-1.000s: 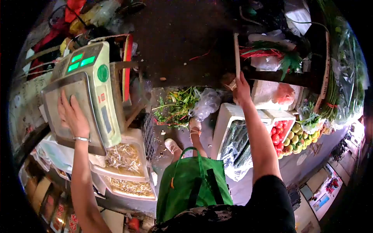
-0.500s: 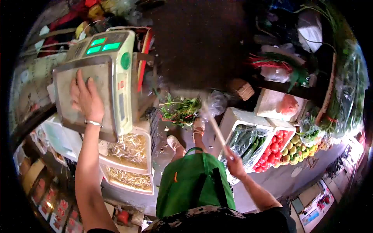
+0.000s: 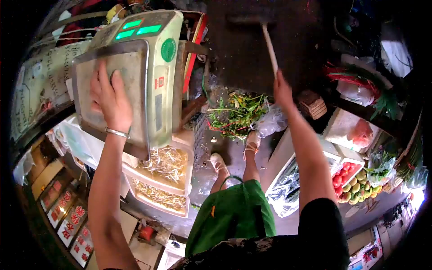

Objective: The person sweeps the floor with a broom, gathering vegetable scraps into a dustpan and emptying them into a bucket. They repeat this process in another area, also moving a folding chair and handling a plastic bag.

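Tool shift: since half a second ago, the long-handled tool [image 3: 270, 49] has swung away from the greens to the dark floor beyond; its crosswise head [image 3: 246, 20] now lies farther from the person.
Right hand: the right hand [image 3: 283, 90] has travelled outward with it; fingers are wrapped round the near end of the handle, slightly blurred.
Left hand: the left hand [image 3: 110, 99] is opened out, fingers extended over the weighing plate [image 3: 128, 56]; contact under the palm is hidden from me. Metal bracelet [image 3: 118, 132] at the wrist.
Scale: the scale [image 3: 166, 90] has three lit green displays [image 3: 148, 29]; digits unreadable.
Floor heap: loose greens [image 3: 238, 112] lie just beyond the person's shoes [image 3: 220, 164], a clear plastic bag [image 3: 271, 121] against their right side.
Block: brick-like block [image 3: 313, 104] near the right forearm.
Sprout trays: bean sprouts [image 3: 164, 164] sit in pale containers beside the scale.
Produce, right: tomatoes [image 3: 344, 175] in a white box, round greenish fruit [image 3: 357, 189] next to them.
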`<state>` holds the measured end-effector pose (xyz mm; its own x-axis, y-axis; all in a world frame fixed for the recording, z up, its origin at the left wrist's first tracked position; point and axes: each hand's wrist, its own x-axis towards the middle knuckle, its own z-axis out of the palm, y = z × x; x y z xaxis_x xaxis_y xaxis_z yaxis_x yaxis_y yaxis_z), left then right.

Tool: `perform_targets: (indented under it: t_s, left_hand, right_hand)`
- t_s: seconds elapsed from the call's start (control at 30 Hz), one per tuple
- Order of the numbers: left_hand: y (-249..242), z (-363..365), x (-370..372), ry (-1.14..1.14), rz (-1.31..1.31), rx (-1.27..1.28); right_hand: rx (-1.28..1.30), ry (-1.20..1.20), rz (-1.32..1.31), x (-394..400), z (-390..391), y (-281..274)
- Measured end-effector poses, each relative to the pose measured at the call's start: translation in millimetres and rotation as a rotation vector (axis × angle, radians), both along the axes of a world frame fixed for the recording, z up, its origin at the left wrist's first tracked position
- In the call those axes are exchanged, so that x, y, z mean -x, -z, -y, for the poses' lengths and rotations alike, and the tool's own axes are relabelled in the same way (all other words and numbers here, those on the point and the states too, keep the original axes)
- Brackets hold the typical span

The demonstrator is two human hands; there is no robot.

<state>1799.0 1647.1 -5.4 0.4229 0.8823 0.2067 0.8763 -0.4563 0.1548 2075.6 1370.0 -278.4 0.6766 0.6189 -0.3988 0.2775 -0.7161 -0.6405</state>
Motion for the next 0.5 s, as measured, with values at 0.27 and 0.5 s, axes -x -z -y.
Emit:
perform_targets:
  t_s: [0.27,0.5]
  left_hand:
    - [-5,2,-6,-0.026,-0.014,-0.018]
    - [3,-5,3,-0.051,-0.040,-0.017]
  right_hand:
    - [0.396,0.008,-0.548,127,233,-204]
    - [-0.060,0.060,-0.070,50,190,-151]
